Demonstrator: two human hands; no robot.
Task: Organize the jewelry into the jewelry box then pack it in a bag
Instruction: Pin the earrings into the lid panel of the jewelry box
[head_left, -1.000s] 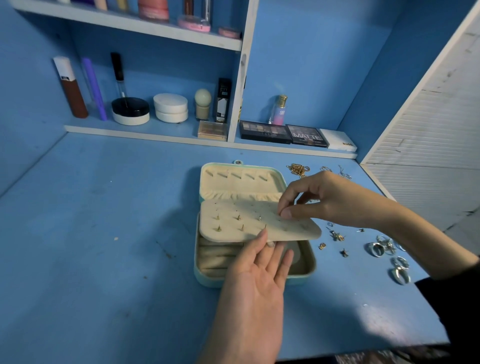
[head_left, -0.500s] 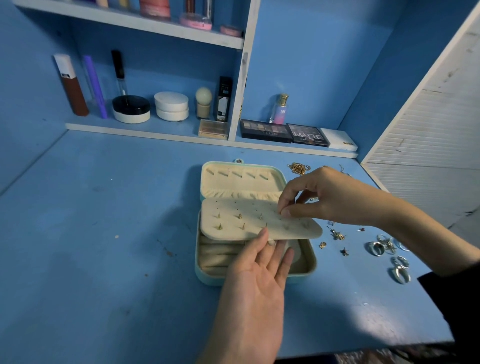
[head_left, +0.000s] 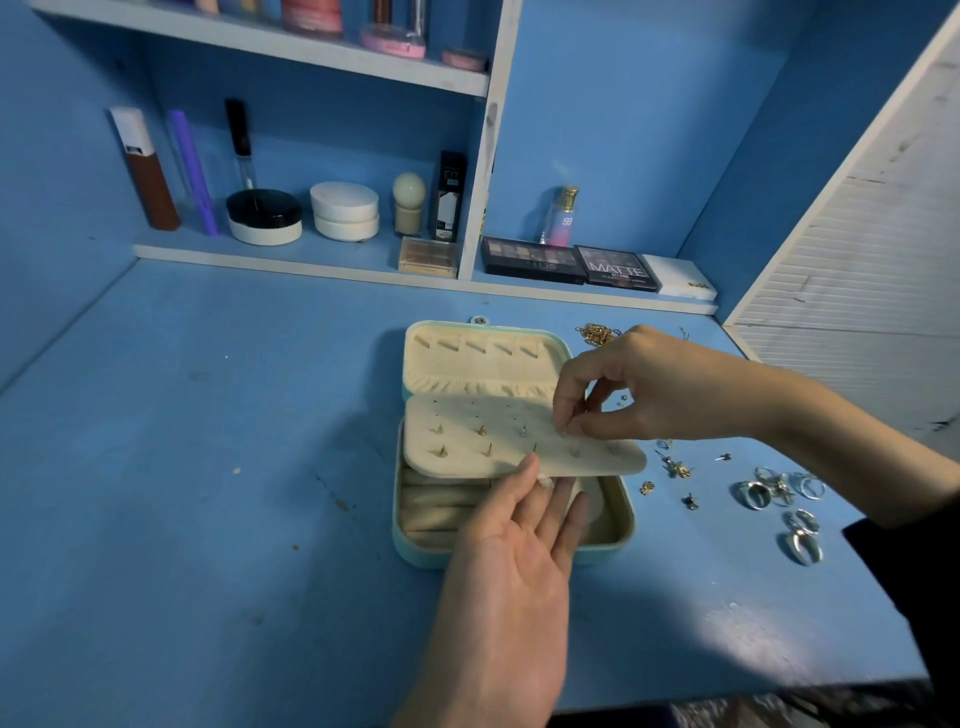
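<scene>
Head view: flat left hand (head_left: 511, 566) props the earring panel (head_left: 480, 452) over the box (head_left: 411, 552); right hand (head_left: 652, 387) pinches a stud (head_left: 563, 431) at three o'clock.

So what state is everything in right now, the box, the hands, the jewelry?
jewelry box: open, lid laid back.
earring panel: raised over the base, several earrings pushed in.
left hand: fingers straight, under the panel's front edge.
right hand: pinching what looks like a stud at the panel.
rings: loose on the table.
gold chain: loose on the table.
</scene>
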